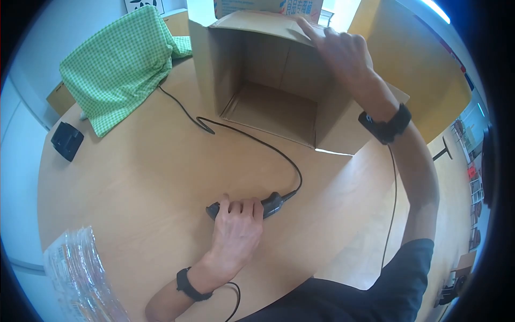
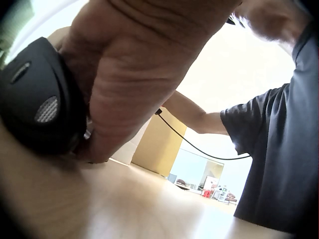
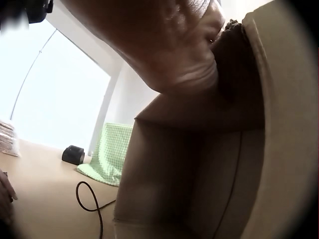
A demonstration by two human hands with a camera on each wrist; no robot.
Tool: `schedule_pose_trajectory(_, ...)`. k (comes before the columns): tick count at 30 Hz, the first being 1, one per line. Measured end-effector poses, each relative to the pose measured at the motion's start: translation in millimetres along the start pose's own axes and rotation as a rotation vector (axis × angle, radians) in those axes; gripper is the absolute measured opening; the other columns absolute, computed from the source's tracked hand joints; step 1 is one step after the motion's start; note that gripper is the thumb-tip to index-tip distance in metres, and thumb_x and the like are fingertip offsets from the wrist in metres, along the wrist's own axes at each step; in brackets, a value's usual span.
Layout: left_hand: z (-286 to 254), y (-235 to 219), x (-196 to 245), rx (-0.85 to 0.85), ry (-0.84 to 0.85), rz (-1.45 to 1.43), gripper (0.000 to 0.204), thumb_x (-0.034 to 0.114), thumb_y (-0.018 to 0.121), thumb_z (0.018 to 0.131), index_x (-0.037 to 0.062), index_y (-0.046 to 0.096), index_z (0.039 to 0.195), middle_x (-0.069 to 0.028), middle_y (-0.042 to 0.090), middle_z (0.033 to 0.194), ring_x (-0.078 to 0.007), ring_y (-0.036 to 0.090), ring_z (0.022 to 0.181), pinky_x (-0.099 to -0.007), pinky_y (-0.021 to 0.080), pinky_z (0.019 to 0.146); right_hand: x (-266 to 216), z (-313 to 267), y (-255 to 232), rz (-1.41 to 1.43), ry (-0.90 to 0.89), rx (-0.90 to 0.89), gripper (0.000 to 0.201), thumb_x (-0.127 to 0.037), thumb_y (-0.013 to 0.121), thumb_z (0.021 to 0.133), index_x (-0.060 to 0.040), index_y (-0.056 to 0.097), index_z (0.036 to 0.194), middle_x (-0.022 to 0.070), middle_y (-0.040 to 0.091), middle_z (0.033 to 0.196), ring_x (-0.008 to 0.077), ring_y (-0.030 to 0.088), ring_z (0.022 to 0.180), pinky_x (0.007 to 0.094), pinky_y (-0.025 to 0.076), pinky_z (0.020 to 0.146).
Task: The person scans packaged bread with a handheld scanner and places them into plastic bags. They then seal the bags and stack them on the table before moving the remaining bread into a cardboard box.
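My left hand (image 1: pixel 236 233) lies over a black corded barcode scanner (image 1: pixel 272 205) at the middle of the table, its fingers wrapped round the body. In the left wrist view the rounded black end of the scanner (image 2: pixel 30 102) juts out past the palm. Farther back, a cardboard box (image 1: pixel 276 110) rests on its side, its opening facing me and its inside bare. With my right hand (image 1: pixel 346 56) I grip the box's upper flap near its right corner. From the right wrist, the thumb (image 3: pixel 192 74) shows under that flap, while the other fingertips are mostly hidden.
A black cable (image 1: pixel 257 138) curls from the scanner toward a green checked cloth (image 1: pixel 118 67) at the back left. Beside the cloth stands a small black block-shaped object (image 1: pixel 68 141). Clear plastic packets (image 1: pixel 80 273) are stacked at the near left. A tan panel (image 1: pixel 413 70) rises behind the box.
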State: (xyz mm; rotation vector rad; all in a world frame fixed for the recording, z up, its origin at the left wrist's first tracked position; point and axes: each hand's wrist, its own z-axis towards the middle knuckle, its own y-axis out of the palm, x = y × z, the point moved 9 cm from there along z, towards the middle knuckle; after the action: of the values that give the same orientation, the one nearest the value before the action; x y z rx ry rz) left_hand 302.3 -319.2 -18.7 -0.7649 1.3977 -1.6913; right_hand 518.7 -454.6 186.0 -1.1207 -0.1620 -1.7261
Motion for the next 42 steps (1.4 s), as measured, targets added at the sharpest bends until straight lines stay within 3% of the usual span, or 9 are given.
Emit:
schedule_pose_trajectory(10,102.5,-94.0,-148.2,0.425,-0.404,-0.26,0.085,0.043,0.07,0.098,-0.0114,0.037,0.155,-0.0344,0.052,0.148,-0.0529,0.053,0.136,-0.0525,0.044,0.115,2.2,10.3,5.0,0.112,-0.131,-0.055,0.027,-0.004,0.075,0.086,-0.0046,0.066,0.111,0.0091,0.074,0.095,0.0245,0.078,0.082,0.035,0.062,0.067)
schedule_pose_trajectory(14,188.8,-33.5,-240.2,0.143,-0.621,-0.978,0.061,0.026,0.058,0.107,-0.009,0.041,0.154,-0.0237,0.071,0.124,-0.0313,0.076,0.1,-0.0402,0.063,0.084,1.6,2.3,9.8,0.112,-0.114,0.004,0.025,-0.004,0.075,0.085,-0.0042,0.068,0.109,0.0088,0.074,0.094,0.0235,0.078,0.081,0.0345,0.062,0.066)
schedule_pose_trajectory(17,223.3,-4.2,-261.6,0.213,-0.535,-0.744,0.04,0.021,0.059,0.106,-0.0096,0.062,0.131,-0.0221,0.075,0.106,-0.0255,0.079,0.087,-0.0371,0.063,0.07,8.2,2.3,6.2,0.084,-0.079,0.055,0.022,-0.004,0.075,0.085,-0.0052,0.069,0.106,0.0083,0.074,0.091,0.0223,0.078,0.078,0.0331,0.061,0.064)
schedule_pose_trajectory(23,249.2,-2.7,-253.6,0.224,-0.428,-0.874,0.035,0.017,0.054,0.108,-0.0106,0.064,0.128,-0.0213,0.075,0.107,-0.0269,0.079,0.087,-0.0377,0.066,0.072,15.2,5.3,13.3,0.038,-0.091,0.071,0.016,-0.007,0.077,0.083,-0.0066,0.071,0.098,0.0069,0.073,0.08,0.0219,0.077,0.074,0.0319,0.06,0.062)
schedule_pose_trajectory(26,253.4,1.9,-255.4,0.14,-0.473,-0.839,0.034,0.014,0.05,0.111,-0.0043,0.058,0.138,-0.0162,0.071,0.118,-0.0257,0.077,0.094,-0.037,0.066,0.081,8.6,4.8,30.1,0.209,-0.151,-0.303,0.019,-0.018,0.071,0.099,-0.0033,0.074,0.111,0.0163,0.073,0.111,0.0276,0.075,0.108,0.0333,0.06,0.092)
schedule_pose_trajectory(29,259.2,6.9,-259.6,0.098,-0.465,-0.823,0.036,0.016,0.05,0.112,-0.0035,0.056,0.141,-0.0163,0.072,0.12,-0.0262,0.077,0.093,-0.0373,0.066,0.083,12.6,8.0,26.0,0.067,-0.083,0.075,0.017,-0.007,0.077,0.083,-0.0071,0.071,0.098,0.006,0.074,0.077,0.022,0.077,0.071,0.0319,0.058,0.061)
schedule_pose_trajectory(35,251.5,-2.5,-258.6,0.042,-0.43,-0.926,0.05,0.026,0.056,0.111,-0.0018,0.048,0.152,-0.0219,0.063,0.138,-0.029,0.068,0.123,-0.0376,0.061,0.092,0.1,5.9,-4.5,0.069,0.067,-0.178,0.015,-0.017,0.071,0.099,-0.0152,0.076,0.113,0.0104,0.074,0.115,0.0299,0.074,0.111,0.0304,0.06,0.094)
schedule_pose_trajectory(38,222.6,-23.3,-258.1,0.128,-0.514,-0.656,0.072,0.041,0.065,0.104,0.0006,0.041,0.159,-0.0251,0.059,0.146,-0.0289,0.063,0.131,-0.0393,0.056,0.099,-27.3,-55.9,-84.6,0.304,-0.192,0.55,0.024,-0.014,0.075,0.084,-0.0041,0.071,0.106,0.006,0.07,0.102,0.0182,0.067,0.099,0.0329,0.054,0.077)
schedule_pose_trajectory(42,142.0,-88.3,-199.4,0.297,-0.277,-0.685,0.057,0.04,0.068,0.103,-0.0045,0.062,0.138,-0.0225,0.073,0.127,-0.0284,0.073,0.114,-0.0394,0.056,0.099,-95.7,-123.9,-47.7,0.909,-0.147,-0.017,0.032,-0.018,0.076,0.084,-0.0016,0.068,0.111,0.0099,0.068,0.109,0.0249,0.066,0.1,0.038,0.053,0.086)
